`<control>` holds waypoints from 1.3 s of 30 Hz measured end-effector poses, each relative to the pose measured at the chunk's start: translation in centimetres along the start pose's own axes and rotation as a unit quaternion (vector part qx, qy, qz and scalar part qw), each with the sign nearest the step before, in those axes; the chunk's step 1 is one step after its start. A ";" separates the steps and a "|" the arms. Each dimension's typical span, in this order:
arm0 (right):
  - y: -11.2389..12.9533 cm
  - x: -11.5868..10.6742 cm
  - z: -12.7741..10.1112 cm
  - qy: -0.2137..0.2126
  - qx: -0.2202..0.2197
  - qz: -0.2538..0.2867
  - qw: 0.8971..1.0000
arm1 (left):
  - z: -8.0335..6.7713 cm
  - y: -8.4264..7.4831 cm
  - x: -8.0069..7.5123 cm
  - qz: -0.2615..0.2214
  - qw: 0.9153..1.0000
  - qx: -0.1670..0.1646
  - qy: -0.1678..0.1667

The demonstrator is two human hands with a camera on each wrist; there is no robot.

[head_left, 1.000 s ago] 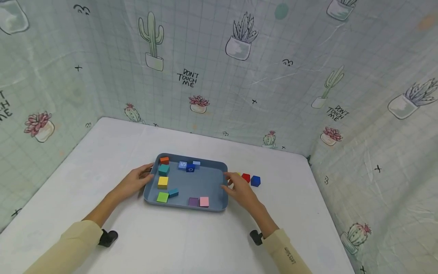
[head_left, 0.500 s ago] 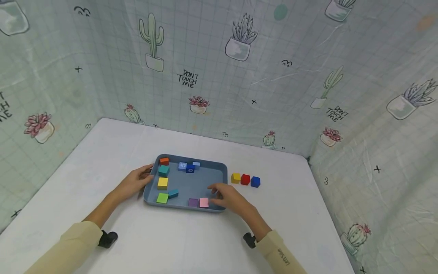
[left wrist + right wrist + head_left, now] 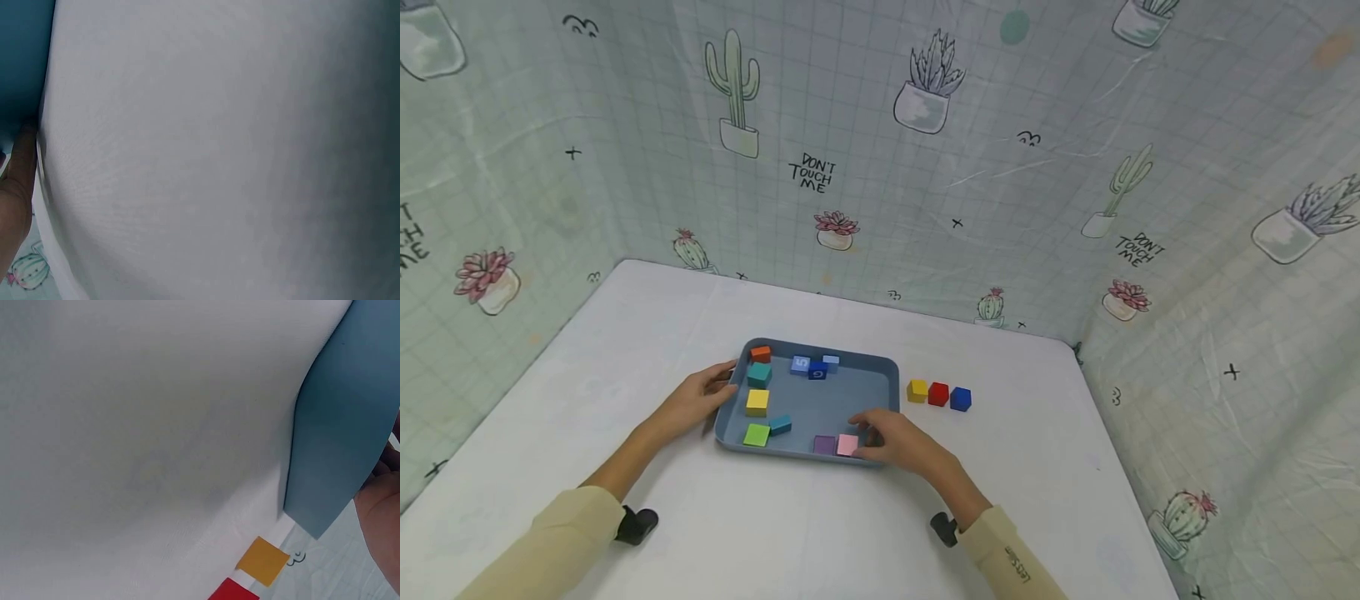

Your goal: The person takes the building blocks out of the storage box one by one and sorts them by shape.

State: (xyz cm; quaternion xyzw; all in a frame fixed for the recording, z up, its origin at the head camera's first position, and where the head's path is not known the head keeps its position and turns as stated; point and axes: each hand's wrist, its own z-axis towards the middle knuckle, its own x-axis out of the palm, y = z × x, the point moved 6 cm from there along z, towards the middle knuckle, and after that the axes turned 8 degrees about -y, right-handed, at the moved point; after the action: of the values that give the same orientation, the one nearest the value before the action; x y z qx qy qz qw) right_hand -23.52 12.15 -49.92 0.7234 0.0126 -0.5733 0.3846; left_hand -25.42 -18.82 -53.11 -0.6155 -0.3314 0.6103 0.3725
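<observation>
— Hands first: what are they doing around the blue tray (image 3: 880,377)?

— Left hand (image 3: 694,402) is resting against the tray's left rim, fingers curled round the edge near the far corner. Right hand (image 3: 895,439) is reaching over the tray's near right corner, its fingertips touching the pink block (image 3: 847,444); whether they are actually pinching it, I cannot tell.

— Where is that pink block sitting?

— Inside the tray, along its near wall, right of middle, touching the purple block (image 3: 824,444) on its left.

— What else is lying in the tray?

— An orange block (image 3: 761,352) is sitting in the far left corner, with a teal block (image 3: 759,373) just in front of it and a yellow block (image 3: 757,402) nearer still. A green block (image 3: 756,433) is occupying the near left corner, with a small teal-blue block (image 3: 780,424) just beside it. Three blue blocks (image 3: 815,366) are clustering at the far wall.

— Anything outside the tray?

— Just right of the tray, on the white surface (image 3: 625,333), a yellow cube (image 3: 917,390), a red cube (image 3: 937,393) and a blue cube (image 3: 960,398) are standing in a row, side by side. The right wrist view is catching the tray's outer wall, the yellow cube and a sliver of the red one.
</observation>
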 end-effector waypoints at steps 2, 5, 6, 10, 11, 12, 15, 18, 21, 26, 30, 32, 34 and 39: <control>0.0 0.0 0.0 0.000 -0.002 -0.003 1.000 | 0.0 0.0 0.0 0.000 1.000 -0.001 -0.001; 0.2 0.0 -0.1 0.000 -0.002 -0.007 1.000 | -0.1 0.0 0.0 -0.001 1.000 -0.004 0.000; 0.2 0.0 -0.1 0.000 -0.001 -0.007 1.000 | -0.1 0.0 0.0 0.000 1.000 -0.005 0.001; 0.3 0.1 -0.2 0.002 -0.002 -0.008 1.000 | -0.1 0.1 0.0 -0.001 1.000 -0.010 0.002; 0.3 0.1 -0.2 0.003 -0.003 -0.008 1.000 | -0.1 0.1 0.0 -0.002 1.000 -0.011 0.002; 0.3 0.1 -0.2 0.003 -0.003 -0.009 1.000 | -0.1 0.1 0.0 -0.002 1.000 -0.011 0.003; 0.2 0.1 -0.2 0.004 -0.004 -0.011 1.000 | -0.1 0.0 0.0 -0.003 1.000 -0.012 0.003; 0.2 0.1 -0.3 0.006 -0.003 -0.009 1.000 | -0.1 -0.1 0.0 -0.004 1.000 -0.010 0.004; 0.2 0.1 -0.3 0.008 -0.001 -0.008 1.000 | -0.1 -0.2 0.0 -0.004 1.000 -0.010 0.003; 0.1 0.0 -0.2 0.012 -0.001 -0.011 1.000 | 0.0 -0.2 -0.1 0.004 1.000 -0.010 0.003; 0.1 0.0 -0.1 0.015 -0.003 -0.015 1.000 | 0.1 -0.1 -0.1 0.010 1.000 -0.010 0.002; 0.1 0.0 -0.1 0.015 -0.002 -0.013 1.000 | 0.2 0.0 0.0 0.010 1.000 -0.010 0.001; 0.1 0.0 0.0 0.013 -0.002 -0.011 1.000 | 0.1 -0.1 0.0 0.010 1.000 -0.012 0.001; -0.1 0.1 0.0 0.010 0.005 -0.002 1.000 | 0.0 -0.3 0.0 0.004 1.000 -0.014 0.002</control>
State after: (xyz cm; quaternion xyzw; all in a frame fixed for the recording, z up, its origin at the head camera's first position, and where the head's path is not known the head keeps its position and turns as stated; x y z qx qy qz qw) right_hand -23.48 12.19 -50.07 0.7312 0.0145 -0.5666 0.3796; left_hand -25.45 -18.71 -52.86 -0.6232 -0.3366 0.6060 0.3620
